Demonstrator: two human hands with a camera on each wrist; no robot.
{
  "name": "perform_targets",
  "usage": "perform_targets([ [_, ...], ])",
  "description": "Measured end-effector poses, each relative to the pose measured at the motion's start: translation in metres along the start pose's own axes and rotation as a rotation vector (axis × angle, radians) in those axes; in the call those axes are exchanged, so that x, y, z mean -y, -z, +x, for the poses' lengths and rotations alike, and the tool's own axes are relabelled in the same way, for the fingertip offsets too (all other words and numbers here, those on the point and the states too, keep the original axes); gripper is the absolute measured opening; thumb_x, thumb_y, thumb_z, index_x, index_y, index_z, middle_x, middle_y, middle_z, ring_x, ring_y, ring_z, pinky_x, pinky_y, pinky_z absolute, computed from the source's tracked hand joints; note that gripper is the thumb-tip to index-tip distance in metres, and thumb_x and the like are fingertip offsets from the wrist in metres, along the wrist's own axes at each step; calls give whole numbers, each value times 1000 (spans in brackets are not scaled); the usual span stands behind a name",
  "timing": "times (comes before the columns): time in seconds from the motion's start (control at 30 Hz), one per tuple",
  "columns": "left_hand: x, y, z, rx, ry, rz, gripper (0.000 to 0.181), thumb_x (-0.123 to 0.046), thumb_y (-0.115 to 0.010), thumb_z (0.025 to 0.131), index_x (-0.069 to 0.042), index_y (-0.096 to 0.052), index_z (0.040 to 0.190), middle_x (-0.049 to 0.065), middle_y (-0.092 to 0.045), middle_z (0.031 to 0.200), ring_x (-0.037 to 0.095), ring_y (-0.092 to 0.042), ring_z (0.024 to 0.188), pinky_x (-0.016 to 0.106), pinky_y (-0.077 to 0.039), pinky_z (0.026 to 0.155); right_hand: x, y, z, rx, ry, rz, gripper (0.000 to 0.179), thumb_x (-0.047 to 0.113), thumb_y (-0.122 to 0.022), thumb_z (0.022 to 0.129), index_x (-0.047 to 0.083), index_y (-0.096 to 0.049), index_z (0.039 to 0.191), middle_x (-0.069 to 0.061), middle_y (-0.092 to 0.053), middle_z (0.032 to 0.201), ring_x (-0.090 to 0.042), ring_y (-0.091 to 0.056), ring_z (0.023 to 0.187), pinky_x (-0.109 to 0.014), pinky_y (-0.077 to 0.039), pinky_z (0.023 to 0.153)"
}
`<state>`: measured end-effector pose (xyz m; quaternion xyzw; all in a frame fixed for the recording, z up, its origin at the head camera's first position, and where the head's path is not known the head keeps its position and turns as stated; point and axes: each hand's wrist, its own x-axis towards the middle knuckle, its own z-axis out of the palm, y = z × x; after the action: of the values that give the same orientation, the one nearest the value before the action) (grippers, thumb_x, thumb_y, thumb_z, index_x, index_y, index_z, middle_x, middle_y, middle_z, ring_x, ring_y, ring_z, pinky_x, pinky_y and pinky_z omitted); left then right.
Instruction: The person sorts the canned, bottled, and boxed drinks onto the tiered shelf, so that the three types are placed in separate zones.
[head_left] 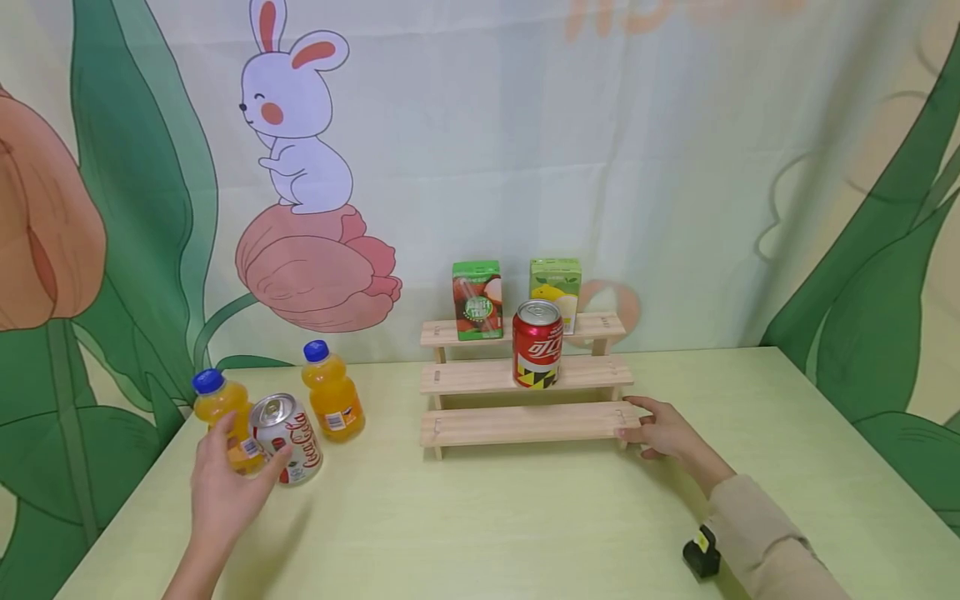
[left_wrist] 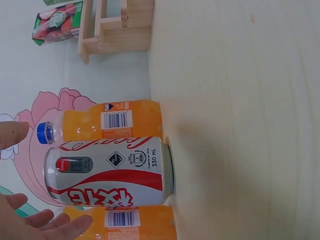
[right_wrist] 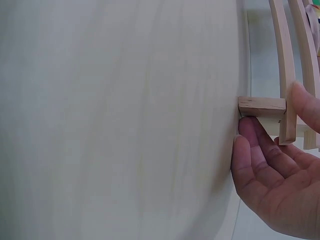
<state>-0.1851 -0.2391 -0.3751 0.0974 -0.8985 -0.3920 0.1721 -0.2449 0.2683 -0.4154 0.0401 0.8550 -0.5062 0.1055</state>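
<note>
Gripping wooden rack (head_left: 517, 426) with right hand (head_left: 666, 430), probably to steady it; spreading left hand (head_left: 227, 490) wide near white can (head_left: 295, 437).

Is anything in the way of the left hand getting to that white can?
Nothing visible stands between the left hand and the white can, though the leftmost orange bottle, close beside it, may crowd the grasp.

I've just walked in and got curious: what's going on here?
A person's left hand is spread around a white Coca-Cola can beside two orange drink bottles; whether it touches the can is unclear. The right hand grips a three-step wooden stand by the right end of its lowest step. A red can stands on the middle step, two juice boxes on the top step.
</note>
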Motion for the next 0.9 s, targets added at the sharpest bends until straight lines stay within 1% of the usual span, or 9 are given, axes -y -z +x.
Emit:
perform_targets([
  [0.1, 2, 0, 3, 26, 12, -7, 87, -26, -70, 80, -2, -15, 143, 28, -26, 137, 45, -31, 119, 60, -31, 95, -1, 0, 0, 1, -1, 0, 71, 13, -67, 82, -5, -27, 138, -16, -57, 98, -16, -55, 71, -31, -51, 57],
  [0.23, 6, -2, 6, 33, 6, -8, 88, -27, -71, 79, -1, -15, 142, 29, -26, 136, 45, -29, 120, 61, -28, 96, -1, 0, 1, 3, 3, 6, 71, 12, -67, 82, -5, -28, 138, -15, -57, 98, -16, -55, 71, -31, -51, 56],
  [0.4, 9, -6, 11, 27, -6, -14, 88, -28, -71, 79, -2, -15, 142, 28, -27, 135, 45, -29, 119, 62, -28, 95, 1, 1, 0, 4, 1, 18, 71, 11, -67, 82, -5, -27, 138, -18, -57, 101, -16, -55, 69, -31, -50, 56],
  [0.43, 13, -9, 14, 16, -12, -3, 88, -31, -70, 79, -2, -16, 142, 28, -29, 134, 44, -31, 118, 61, -30, 94, 1, 1, 0, 4, 1, 20, 70, 11, -67, 82, -5, -27, 138, -18, -56, 102, -17, -54, 69, -31, -50, 56],
  [0.53, 17, -12, 20, 24, -11, -16, 90, -36, -69, 79, -3, -14, 143, 27, -30, 134, 44, -32, 117, 60, -32, 94, 1, 1, 0, 5, -3, 24, 70, 11, -66, 83, -5, -26, 138, -18, -56, 103, -17, -54, 69, -30, -50, 55],
  [0.67, 23, -15, 28, 65, -4, -30, 96, -41, -69, 78, -3, -10, 144, 28, -30, 135, 44, -33, 118, 60, -34, 92, 0, 1, -1, 7, -5, 28, 70, 11, -66, 83, -5, -26, 138, -18, -56, 103, -17, -54, 69, -30, -50, 55],
  [0.7, 25, -17, 30, 72, 3, -20, 97, -43, -68, 78, -4, -9, 144, 28, -30, 135, 44, -34, 118, 60, -36, 91, 0, 1, -1, 8, -5, 29, 70, 11, -66, 83, -5, -26, 139, -18, -56, 103, -17, -54, 69, -30, -50, 55],
  [0.8, 29, -19, 34, 106, 22, -35, 102, -47, -68, 77, -5, -5, 145, 29, -27, 138, 45, -32, 120, 61, -35, 91, 0, 1, -1, 9, -3, 29, 70, 11, -66, 83, -5, -26, 138, -18, -56, 103, -17, -54, 69, -30, -50, 55],
  [0.9, 26, -20, 35, 113, 36, -49, 104, -45, -70, 75, -4, -5, 145, 29, -25, 139, 46, -30, 121, 62, -33, 91, 0, 1, 0, 7, -3, 28, 71, 11, -67, 82, -5, -26, 138, -17, -56, 101, -17, -54, 69, -30, -50, 55],
])
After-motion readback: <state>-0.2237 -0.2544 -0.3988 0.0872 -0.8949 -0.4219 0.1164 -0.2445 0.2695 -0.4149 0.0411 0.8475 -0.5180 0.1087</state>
